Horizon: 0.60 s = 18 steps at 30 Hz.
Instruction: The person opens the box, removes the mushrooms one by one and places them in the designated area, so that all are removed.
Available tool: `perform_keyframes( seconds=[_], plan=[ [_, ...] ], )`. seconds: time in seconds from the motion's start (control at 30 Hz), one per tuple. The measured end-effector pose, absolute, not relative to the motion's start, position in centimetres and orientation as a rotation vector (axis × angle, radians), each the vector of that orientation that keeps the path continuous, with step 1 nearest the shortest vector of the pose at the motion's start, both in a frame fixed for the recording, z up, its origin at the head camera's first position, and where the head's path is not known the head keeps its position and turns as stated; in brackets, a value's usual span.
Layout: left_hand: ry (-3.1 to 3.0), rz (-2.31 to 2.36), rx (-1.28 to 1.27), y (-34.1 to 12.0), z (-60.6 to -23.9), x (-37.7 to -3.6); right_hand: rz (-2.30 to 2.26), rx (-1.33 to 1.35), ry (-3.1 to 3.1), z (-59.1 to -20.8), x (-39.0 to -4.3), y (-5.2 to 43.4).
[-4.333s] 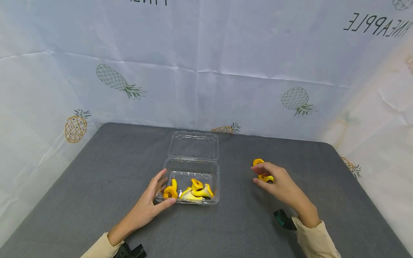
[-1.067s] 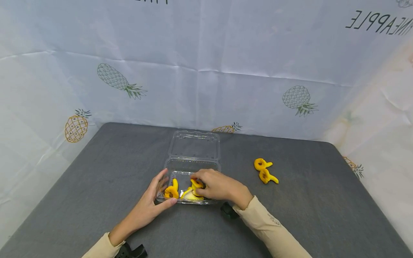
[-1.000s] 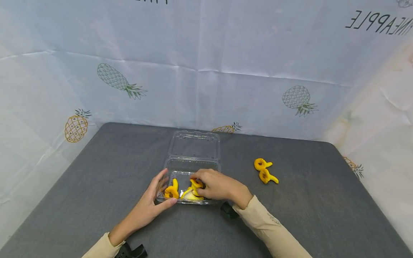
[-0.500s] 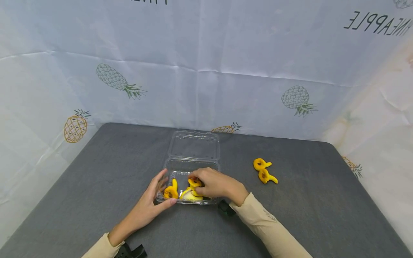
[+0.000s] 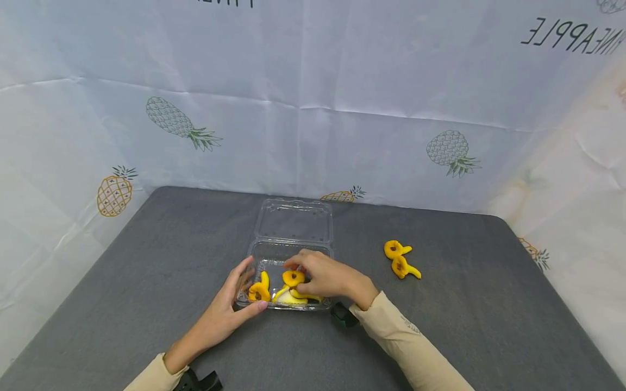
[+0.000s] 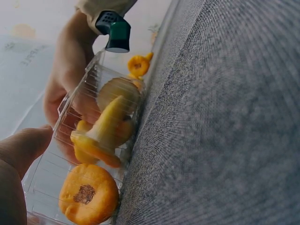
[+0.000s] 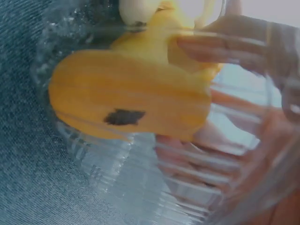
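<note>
Left grip [image 5: 226, 307] spread wide, touching clear plastic box [image 5: 266, 251], right grip [image 5: 326, 277] loosely parted around yellow chanterelle [image 5: 293, 277], any touch hard to see

Place: resembled a sheeted-off tabletop recording corner | Evidence: pale sheeting [image 5: 362, 81] (pineapple-printed, its lettering [image 5: 571, 36] reversed) hung behind and at both sides of a grey table [image 5: 195, 233]; dark wrist-worn cameras [image 5: 344, 314] showed | Building: lay hidden, so home or office could not be told
</note>
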State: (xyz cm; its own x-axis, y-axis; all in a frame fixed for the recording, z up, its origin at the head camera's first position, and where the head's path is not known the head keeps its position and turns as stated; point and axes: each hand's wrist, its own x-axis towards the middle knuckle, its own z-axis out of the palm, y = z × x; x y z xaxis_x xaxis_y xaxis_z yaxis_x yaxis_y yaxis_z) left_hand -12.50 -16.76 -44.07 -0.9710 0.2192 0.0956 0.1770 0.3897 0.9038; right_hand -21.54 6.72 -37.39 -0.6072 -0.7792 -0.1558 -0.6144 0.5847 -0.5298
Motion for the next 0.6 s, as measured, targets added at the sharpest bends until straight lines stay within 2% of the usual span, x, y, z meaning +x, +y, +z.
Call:
perform_keyframes(
  seconds=[0.27, 0.6],
  plan=[
    [2.586, 1.679, 0.375, -16.81, -44.12, -12.49, -0.624, -1.070, 2.423, -37.45, -21.63, 6.95],
    [2.584, 1.678, 0.375, -16.81, -44.17, -12.49, -0.771, -1.142, 2.346, -37.48, -21.86, 7.44]
  ],
)
